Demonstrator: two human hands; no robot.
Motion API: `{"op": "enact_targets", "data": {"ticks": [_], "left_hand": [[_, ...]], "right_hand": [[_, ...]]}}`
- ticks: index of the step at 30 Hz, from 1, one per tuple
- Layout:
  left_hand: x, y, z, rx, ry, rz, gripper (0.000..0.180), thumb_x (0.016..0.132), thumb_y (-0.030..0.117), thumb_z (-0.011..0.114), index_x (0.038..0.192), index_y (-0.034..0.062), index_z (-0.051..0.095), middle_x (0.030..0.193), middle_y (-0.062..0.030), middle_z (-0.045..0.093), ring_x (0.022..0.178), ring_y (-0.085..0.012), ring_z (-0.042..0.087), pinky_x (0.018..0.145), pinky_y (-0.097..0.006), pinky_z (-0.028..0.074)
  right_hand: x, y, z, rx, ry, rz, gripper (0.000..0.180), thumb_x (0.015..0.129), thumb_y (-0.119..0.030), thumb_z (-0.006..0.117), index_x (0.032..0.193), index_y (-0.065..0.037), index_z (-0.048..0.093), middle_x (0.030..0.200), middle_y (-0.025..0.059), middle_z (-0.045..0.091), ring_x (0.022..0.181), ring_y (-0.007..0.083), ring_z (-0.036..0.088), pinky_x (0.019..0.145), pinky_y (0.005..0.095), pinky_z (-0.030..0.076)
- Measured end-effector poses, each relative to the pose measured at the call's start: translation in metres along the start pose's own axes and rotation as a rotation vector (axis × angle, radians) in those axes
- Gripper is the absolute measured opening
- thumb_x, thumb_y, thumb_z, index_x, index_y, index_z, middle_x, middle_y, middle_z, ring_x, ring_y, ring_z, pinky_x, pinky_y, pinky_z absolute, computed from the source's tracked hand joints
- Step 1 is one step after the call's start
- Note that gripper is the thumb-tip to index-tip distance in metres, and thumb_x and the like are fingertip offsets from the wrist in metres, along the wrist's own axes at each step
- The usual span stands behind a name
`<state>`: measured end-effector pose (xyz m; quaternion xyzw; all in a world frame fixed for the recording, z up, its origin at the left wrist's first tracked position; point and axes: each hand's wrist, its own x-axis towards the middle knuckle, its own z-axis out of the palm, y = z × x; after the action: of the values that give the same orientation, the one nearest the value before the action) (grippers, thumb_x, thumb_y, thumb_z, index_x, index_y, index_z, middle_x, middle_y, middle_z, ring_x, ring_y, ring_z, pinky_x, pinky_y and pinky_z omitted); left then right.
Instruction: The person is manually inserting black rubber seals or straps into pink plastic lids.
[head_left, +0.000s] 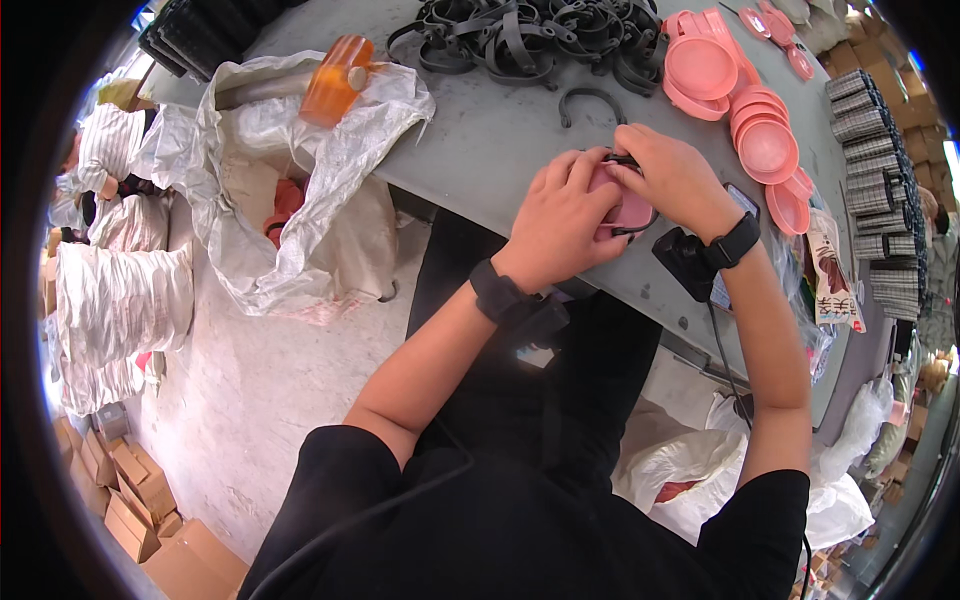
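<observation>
A pink lid (628, 207) with a black ring (640, 222) at its rim sits near the worktop's (500, 140) near edge, clasped between both hands. The left hand (562, 218) curls its grip over the lid's left side; the right hand (675, 178) closes its grip on the top and right. Just beyond lies one loose black ring (592, 100), then a heap of black rings (530, 35) at the far edge, with stacked pink lids (745, 110) toward the right edge
</observation>
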<state>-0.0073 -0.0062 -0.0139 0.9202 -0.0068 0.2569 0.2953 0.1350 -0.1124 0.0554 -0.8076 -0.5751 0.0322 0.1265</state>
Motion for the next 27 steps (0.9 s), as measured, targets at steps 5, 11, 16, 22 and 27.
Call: {"op": "enact_targets", "data": {"ticks": [5,11,16,22,27], "left_hand": [[0.001,0.003,0.001,-0.031,0.063,-0.047,0.054,0.065,0.025,0.073,0.111,0.0038,0.054,0.128,-0.0152,0.051,0.120,-0.0327,0.048,0.098,-0.042,0.041],[0.005,0.006,0.000,-0.169,0.119,-0.111,0.091,0.060,0.021,0.082,0.137,0.0023,0.037,0.118,-0.0128,0.060,0.109,-0.0319,0.057,0.094,-0.039,0.045],[0.004,-0.001,0.004,-0.177,0.110,-0.085,0.107,0.057,0.022,0.086,0.145,0.0026,0.028,0.121,-0.0139,0.060,0.107,-0.0322,0.058,0.092,-0.040,0.047],[0.006,0.000,-0.001,-0.269,0.102,-0.127,0.113,0.057,0.021,0.086,0.148,0.0033,0.022,0.123,-0.0136,0.060,0.104,-0.0348,0.059,0.087,-0.042,0.049],[0.007,-0.004,0.003,-0.219,0.120,-0.090,0.107,0.057,0.026,0.087,0.142,-0.0048,0.029,0.118,-0.0169,0.062,0.098,-0.0324,0.062,0.081,-0.039,0.052]], "right_hand": [[-0.008,0.011,-0.002,0.490,-0.133,0.226,0.025,0.090,-0.026,0.061,0.102,-0.003,0.059,0.076,0.0043,0.058,0.071,0.0188,0.057,0.063,0.0314,0.046],[-0.025,-0.013,0.027,1.040,0.339,0.659,0.031,0.095,-0.028,0.057,0.098,0.003,0.063,0.068,-0.0014,0.058,0.060,0.0069,0.051,0.056,0.0242,0.041],[-0.012,-0.048,0.039,0.928,0.683,0.651,0.029,0.094,-0.022,0.054,0.088,0.004,0.066,0.073,0.0041,0.065,0.065,0.0082,0.055,0.060,0.0249,0.044],[-0.004,-0.054,0.030,0.463,0.635,0.667,0.034,0.092,-0.028,0.056,0.083,0.002,0.067,0.074,0.0152,0.067,0.063,0.0247,0.063,0.061,0.0340,0.048],[0.002,-0.083,0.021,0.153,0.449,0.676,0.034,0.091,-0.028,0.057,0.082,0.005,0.065,0.071,0.0135,0.066,0.061,0.0255,0.062,0.060,0.0365,0.046]]}}
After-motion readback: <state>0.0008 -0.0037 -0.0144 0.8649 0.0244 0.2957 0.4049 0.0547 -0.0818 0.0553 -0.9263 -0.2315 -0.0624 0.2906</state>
